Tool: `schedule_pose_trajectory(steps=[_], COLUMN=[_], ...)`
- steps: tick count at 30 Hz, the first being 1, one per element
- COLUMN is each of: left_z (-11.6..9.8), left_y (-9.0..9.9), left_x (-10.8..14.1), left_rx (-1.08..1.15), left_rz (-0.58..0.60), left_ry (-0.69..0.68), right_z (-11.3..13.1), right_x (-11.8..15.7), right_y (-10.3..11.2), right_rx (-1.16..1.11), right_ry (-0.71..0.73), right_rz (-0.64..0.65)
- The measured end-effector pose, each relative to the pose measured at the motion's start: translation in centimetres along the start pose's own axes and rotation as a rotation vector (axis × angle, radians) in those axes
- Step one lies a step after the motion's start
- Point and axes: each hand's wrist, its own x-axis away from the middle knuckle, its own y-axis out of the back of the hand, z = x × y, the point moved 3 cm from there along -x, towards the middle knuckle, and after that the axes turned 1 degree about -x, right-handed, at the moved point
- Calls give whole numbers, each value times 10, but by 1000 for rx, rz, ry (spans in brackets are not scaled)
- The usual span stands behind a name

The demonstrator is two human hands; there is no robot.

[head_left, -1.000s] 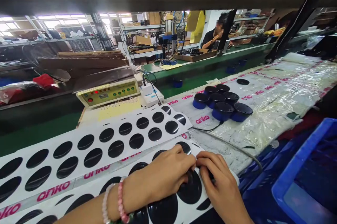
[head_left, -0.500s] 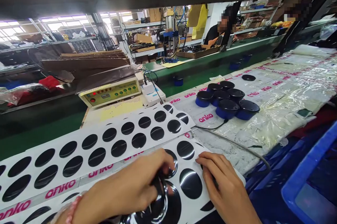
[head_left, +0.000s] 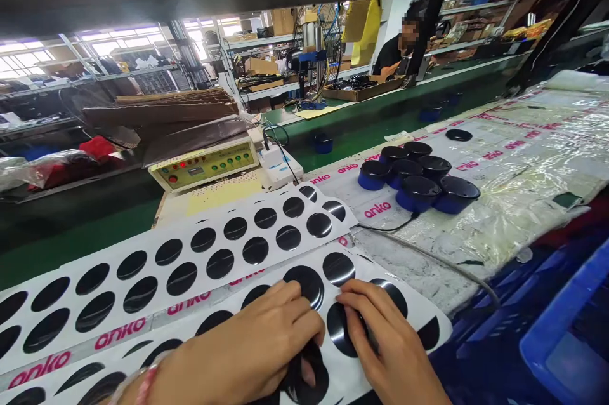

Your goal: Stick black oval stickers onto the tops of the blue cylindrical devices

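A white sheet (head_left: 328,246) carrying rows of glossy black round stickers (head_left: 338,268) lies under both hands. My left hand (head_left: 266,335), palm down, is curled around a shiny black round part (head_left: 304,383); most of it is hidden beneath the fingers. My right hand (head_left: 387,341) rests on the sheet with its fingers bunched together, the fingertips at the upper edge of one black sticker (head_left: 339,329). What lies between its thumb and fingers is hidden. A second sticker sheet (head_left: 190,278) lies behind the first.
Several blue cups with black tops (head_left: 419,192) stand grouped on the plastic-covered table, near a loose black disc (head_left: 459,135). A control box (head_left: 204,167) sits at the left back, and cables (head_left: 438,256) cross the table. A blue crate (head_left: 547,341) is at right. A person (head_left: 392,53) works beyond.
My left hand has turned further palm down over the black part, which shows less now. My right hand has shifted left across the sheet, its fingertips now closer to the left hand.
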Motion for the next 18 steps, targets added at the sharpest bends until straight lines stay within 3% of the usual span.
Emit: schedule_pose_trajectory(steps=[4,6,12,15,18], left_z=[5,7,-2,-3,4], left_y=[6,7,15,18,11], left_x=[32,40,23,10,0], left_rx=[77,133,330,474,422], left_rz=[-220,-254,-132,-1,36], left_ry=[-22,-6,-3,40,112], right_z=[1,0,-2,-1,0], right_x=[1,1,0,-1,-1], right_y=[-2,-2,1,2,0], right_rx=[0,7,3,-13,-17], right_ry=[15,21,12,4,-6], right_rz=[-4,-12,-5,-7,-6])
